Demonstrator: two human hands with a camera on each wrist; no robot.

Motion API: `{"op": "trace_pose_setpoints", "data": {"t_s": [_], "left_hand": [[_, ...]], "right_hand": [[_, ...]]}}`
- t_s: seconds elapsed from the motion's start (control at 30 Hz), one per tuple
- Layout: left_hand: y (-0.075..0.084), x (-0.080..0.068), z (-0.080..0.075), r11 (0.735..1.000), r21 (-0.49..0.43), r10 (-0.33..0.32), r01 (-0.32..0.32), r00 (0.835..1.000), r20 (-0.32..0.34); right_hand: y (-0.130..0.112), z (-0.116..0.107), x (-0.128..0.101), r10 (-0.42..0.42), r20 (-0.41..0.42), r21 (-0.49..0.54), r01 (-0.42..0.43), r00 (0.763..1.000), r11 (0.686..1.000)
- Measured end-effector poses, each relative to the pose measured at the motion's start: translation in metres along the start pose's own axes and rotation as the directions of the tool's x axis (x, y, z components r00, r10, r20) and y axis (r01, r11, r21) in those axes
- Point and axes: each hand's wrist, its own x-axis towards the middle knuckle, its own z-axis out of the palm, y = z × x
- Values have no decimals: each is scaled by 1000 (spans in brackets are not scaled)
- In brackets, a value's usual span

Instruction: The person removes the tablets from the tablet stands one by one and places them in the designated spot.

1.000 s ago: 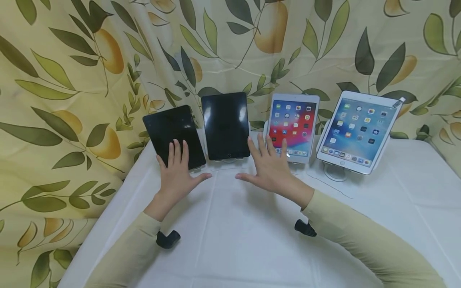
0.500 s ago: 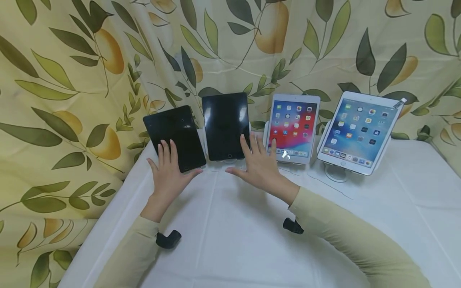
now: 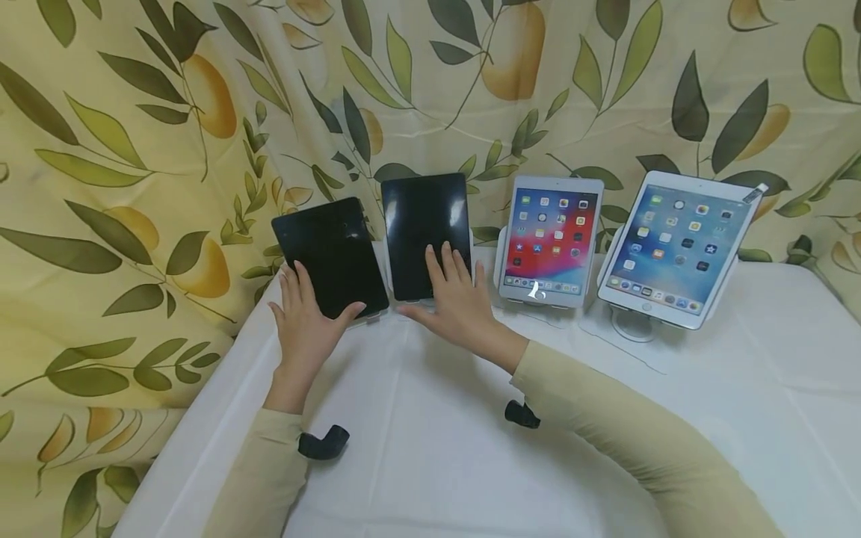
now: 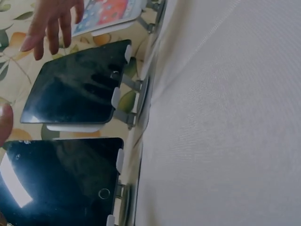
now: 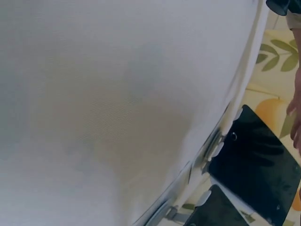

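Four tablets lean on stands at the back of a white-clothed table (image 3: 437, 448). The two on the left are dark: the left dark tablet (image 3: 329, 254) (image 4: 61, 181) and the second dark tablet (image 3: 424, 228) (image 4: 75, 94). My left hand (image 3: 309, 312) lies with straight fingers along the left dark tablet's lower left edge, its thumb across the bottom corner. My right hand (image 3: 449, 295) is spread flat over the second dark tablet's lower right part, its fingers (image 4: 49, 21) straight. Neither hand holds anything.
Two lit tablets, one with a red screen (image 3: 551, 239) and one with a blue screen (image 3: 673, 246), stand to the right on white stands. A leaf-and-fruit patterned curtain (image 3: 134, 149) hangs behind and to the left. The table's left edge is close to my left forearm.
Both hands have slid left and forward. The right hand went from in front of the red-screen tablet onto the second dark tablet, and the left hand shifted to the left dark tablet's left edge.
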Motion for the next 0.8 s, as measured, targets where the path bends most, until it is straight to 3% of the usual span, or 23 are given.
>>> {"op": "trace_pose_setpoints", "data": {"t_s": [0.33,0.6,0.8], "left_hand": [[-9,3,6,995,-90,-45,37,995,-86],[-22,6,16,985,-148,-112,92,984,-137],[-34,5,20,971,-223,-131,86,972,-195]], "right_hand": [[-8,10,16,-46,-17,0,46,999,999],[-7,17,27,11,-69,145,-1,998,989],[-16,27,38,19,-90,216,1,996,976]]}}
